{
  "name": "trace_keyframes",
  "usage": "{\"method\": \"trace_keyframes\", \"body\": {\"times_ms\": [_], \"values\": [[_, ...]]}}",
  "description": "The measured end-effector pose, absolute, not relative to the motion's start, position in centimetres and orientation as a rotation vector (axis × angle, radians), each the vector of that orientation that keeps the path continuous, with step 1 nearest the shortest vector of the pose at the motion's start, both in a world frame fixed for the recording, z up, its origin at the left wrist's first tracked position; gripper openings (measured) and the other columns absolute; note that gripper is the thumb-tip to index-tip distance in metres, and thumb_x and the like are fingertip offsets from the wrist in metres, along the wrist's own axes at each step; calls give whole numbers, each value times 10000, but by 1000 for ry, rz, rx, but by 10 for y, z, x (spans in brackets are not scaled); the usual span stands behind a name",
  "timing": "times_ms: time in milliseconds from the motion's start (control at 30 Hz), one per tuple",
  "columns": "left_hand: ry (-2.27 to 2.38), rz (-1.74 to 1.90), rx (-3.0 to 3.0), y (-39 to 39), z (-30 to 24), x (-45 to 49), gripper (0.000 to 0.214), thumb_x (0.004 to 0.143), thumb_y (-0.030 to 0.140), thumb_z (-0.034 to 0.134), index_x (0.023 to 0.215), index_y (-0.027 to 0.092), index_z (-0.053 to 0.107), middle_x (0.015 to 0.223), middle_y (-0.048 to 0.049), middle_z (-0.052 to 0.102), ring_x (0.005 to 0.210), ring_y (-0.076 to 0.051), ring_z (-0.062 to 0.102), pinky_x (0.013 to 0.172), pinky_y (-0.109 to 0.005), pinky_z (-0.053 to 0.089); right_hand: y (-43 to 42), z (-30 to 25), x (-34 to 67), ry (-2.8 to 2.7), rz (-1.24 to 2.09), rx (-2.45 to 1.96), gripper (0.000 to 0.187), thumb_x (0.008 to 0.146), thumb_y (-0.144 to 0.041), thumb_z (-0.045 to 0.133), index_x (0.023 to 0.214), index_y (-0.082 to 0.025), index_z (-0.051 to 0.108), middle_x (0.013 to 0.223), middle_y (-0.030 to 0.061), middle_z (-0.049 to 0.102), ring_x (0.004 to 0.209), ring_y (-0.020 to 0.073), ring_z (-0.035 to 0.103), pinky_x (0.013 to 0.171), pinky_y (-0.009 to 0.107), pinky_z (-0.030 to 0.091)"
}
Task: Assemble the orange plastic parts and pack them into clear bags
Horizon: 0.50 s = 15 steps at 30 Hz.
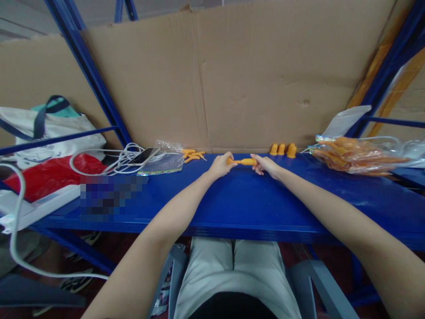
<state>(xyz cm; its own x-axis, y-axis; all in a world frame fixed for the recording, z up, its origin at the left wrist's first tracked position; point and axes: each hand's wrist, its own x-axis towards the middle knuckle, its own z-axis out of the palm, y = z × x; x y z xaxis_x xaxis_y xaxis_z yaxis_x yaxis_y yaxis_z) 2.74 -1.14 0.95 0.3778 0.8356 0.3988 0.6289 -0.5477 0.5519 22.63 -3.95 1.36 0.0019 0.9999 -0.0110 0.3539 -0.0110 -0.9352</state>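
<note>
Both my hands meet over the far middle of a blue metal shelf (252, 204). Between them lies a small orange plastic piece (244, 161), held level. My left hand (221, 165) pinches its left end and my right hand (264, 164) pinches its right end. Fingers of both hands are closed on it. Several loose orange parts (192, 155) lie just left of my left hand. Three orange caps (283, 149) stand upright just behind my right hand, against the cardboard.
A clear bag of orange parts (355, 155) lies at the right. A phone (143, 156), white cables (109, 161) and a small clear bag (164, 161) sit at the left, beside a red bag (49, 175) and a tote (53, 128). Cardboard (252, 75) backs the shelf.
</note>
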Motion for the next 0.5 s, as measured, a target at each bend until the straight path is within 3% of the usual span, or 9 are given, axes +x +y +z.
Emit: {"method": "trace_keyframes", "body": {"times_ms": [233,500], "values": [[1353,956,2583,3,6,19,152,819,225,679,923,181,578,733,-2,660,709,-162,646,669,-253,466,-35,10,226,-1538,1001,-1480,567,985,-468,410,566,-133,595,420,49,563,333,71,390,395,219,312],[1297,885,2765,16,-2,9,270,862,195,600,1129,164,586,1136,-110,670,1072,-231,636,932,-350,490,-31,1,230,-1761,892,-1307,224,813,-356,674,745,-143,665,631,23,671,438,63,424,448,214,317]]}}
